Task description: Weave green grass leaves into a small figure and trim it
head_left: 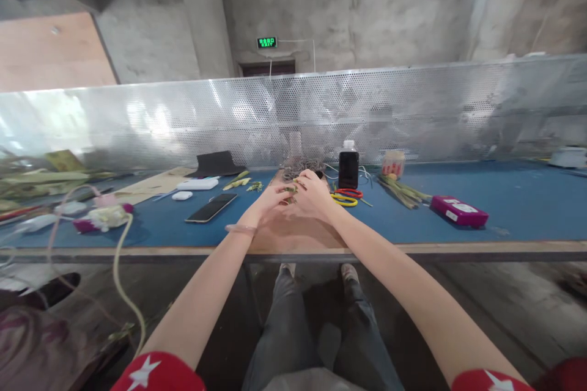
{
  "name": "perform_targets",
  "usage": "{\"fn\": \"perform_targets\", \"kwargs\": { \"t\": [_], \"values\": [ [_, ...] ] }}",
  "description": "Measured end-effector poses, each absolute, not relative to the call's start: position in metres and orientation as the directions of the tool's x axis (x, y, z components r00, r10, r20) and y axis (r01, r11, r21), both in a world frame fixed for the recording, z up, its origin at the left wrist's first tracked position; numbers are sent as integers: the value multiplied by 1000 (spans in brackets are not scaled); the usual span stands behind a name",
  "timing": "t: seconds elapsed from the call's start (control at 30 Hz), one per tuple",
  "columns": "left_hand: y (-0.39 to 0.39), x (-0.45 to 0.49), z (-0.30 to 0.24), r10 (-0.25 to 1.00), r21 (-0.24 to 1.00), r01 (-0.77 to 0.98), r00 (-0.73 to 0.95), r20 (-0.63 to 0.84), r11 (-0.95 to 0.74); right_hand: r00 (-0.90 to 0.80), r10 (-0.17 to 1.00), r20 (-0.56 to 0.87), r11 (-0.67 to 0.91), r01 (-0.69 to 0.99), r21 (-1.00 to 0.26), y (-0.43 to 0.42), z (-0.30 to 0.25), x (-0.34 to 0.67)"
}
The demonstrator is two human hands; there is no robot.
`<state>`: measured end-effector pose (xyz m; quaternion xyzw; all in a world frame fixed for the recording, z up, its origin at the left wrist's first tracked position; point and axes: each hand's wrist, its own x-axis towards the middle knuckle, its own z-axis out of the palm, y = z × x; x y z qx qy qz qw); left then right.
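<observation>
Thin green leaf strip (292, 191): sits between the two hands at the middle of the blue-topped worktop (513, 195), above a bare brown wooden board (296, 233). We note the left hand (269, 199), a pale bracelet (240, 229) on its wrist, with fingers curled and closed on the strip. The right hand (314, 193) meets it from the other side, fingers bent down and pinched on the same strip; the two hands touch. The strip is very small in this view, so we read it as leaf only tentatively. Just beyond the right hand: a black plastic bottle with a white cap (348, 168), upright; yellow and red rings (345, 197) lie flat near that hand. Left of the hands: a black smartphone (211, 208), face up, and a white oblong power bank (198, 184). Well to the right: a magenta box (458, 211), with a bundle of green stalks (403, 190) between it and the bottle.
</observation>
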<state>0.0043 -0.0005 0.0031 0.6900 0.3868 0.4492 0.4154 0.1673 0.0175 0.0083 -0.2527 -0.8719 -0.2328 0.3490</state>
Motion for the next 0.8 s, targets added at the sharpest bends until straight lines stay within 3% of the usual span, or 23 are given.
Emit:
{"fn": "perform_targets", "kwargs": {
  "t": [0.3, 0.57, 0.8],
  "values": [
    [0, 5, 3, 904, 915, 184, 313, 291, -358, -648, 325, 689, 659, 678, 326, 17, 8, 163],
    [4, 4, 1, 895, 898, 207, 317, 313, -388, -756, 250, 605, 630, 602, 491, 8, 13, 159],
    [7, 3, -2, 890, 902, 192, 332, 312, -387, -748, 284, 600, 642, 613, 461, 10, 12, 158]
  ]
}}
